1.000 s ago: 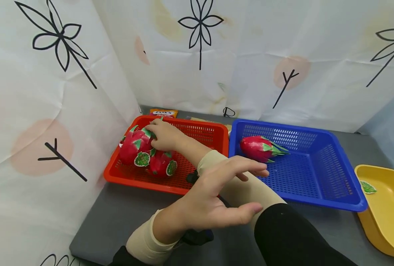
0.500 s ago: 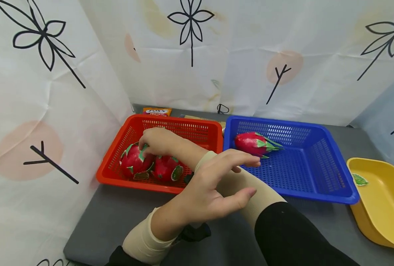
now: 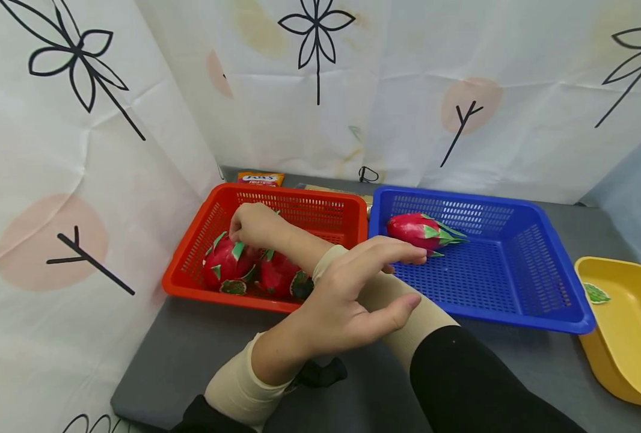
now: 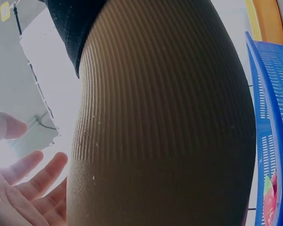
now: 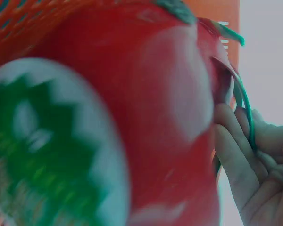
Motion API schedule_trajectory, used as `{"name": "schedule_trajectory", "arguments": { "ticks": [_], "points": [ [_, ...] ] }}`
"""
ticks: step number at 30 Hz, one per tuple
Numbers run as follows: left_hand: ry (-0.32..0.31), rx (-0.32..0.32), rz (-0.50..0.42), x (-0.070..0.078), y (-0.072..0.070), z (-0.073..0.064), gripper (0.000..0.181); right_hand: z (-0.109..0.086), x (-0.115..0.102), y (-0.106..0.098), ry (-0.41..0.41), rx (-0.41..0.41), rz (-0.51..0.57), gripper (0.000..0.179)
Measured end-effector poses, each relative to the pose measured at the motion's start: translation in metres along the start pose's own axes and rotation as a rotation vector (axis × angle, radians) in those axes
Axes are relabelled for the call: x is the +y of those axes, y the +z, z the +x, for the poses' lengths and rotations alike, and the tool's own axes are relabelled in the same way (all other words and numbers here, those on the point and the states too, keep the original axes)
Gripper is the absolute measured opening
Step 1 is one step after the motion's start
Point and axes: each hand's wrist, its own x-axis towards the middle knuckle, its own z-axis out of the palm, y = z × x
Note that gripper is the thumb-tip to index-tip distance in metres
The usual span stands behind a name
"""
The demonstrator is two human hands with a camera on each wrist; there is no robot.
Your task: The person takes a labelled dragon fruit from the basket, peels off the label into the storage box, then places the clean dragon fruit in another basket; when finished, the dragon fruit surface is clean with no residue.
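My right hand (image 3: 261, 225) reaches into the red basket (image 3: 207, 293), over a red dragon fruit (image 3: 223, 264) with green scale tips. In the right wrist view, its thumb and fingers (image 5: 236, 150) pinch around a green-edged scale (image 5: 245, 101) at the fruit's end. A second dragon fruit (image 3: 277, 273) lies against the first, partly hidden by my right forearm. My left hand (image 3: 347, 294) hovers above that forearm, fingers extended and thumb apart, holding nothing. In the left wrist view, the left fingers (image 4: 42, 179) are spread beside the right arm's tan ribbed sleeve (image 4: 165, 117).
Right of the red basket stands a blue basket (image 3: 493, 319) holding one dragon fruit (image 3: 415, 230). A yellow tub (image 3: 629, 337) with a leaf sticker is at the far right. Behind the red basket lies an orange candy packet (image 3: 261, 179). Patterned white cloth (image 3: 396, 90) walls the back.
The right hand has lowered the dragon fruit deeper into the red basket, beside the other one. The left hand has stayed nearly still above the right forearm. The head view has shifted slightly.
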Motion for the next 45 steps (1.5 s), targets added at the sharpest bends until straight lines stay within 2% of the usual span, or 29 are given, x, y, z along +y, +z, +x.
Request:
{"name": "schedule_trajectory", "arguments": {
  "ticks": [5,11,15,19,24,33,41,45],
  "points": [
    [0.017,0.012,0.023,0.0,0.002,0.002,0.043,-0.007,-0.003,-0.013,0.072,0.061,0.254,0.018],
    [0.032,0.029,0.07,0.002,0.003,0.002,0.041,-0.021,-0.009,-0.04,0.117,0.033,0.576,0.021],
    [0.027,0.034,0.069,0.004,0.003,0.001,0.042,-0.037,-0.004,-0.059,0.167,0.025,0.729,0.025],
    [0.016,0.041,0.058,0.006,0.001,-0.003,0.044,-0.06,0.004,-0.071,0.208,0.081,0.863,0.026],
    [0.029,0.048,0.043,0.006,0.0,-0.002,0.041,-0.089,0.014,-0.085,0.197,0.171,0.929,0.026],
    [0.021,0.059,0.042,0.006,0.001,-0.002,0.039,-0.148,0.034,-0.107,0.129,0.319,1.047,0.03],
    [0.057,0.119,0.044,0.013,-0.006,-0.002,0.032,-0.195,0.056,-0.117,0.053,0.394,1.084,0.036],
    [0.052,0.173,0.046,0.015,-0.015,-0.003,0.032,-0.22,0.068,-0.115,0.068,0.442,1.093,0.039]
  ]
}}
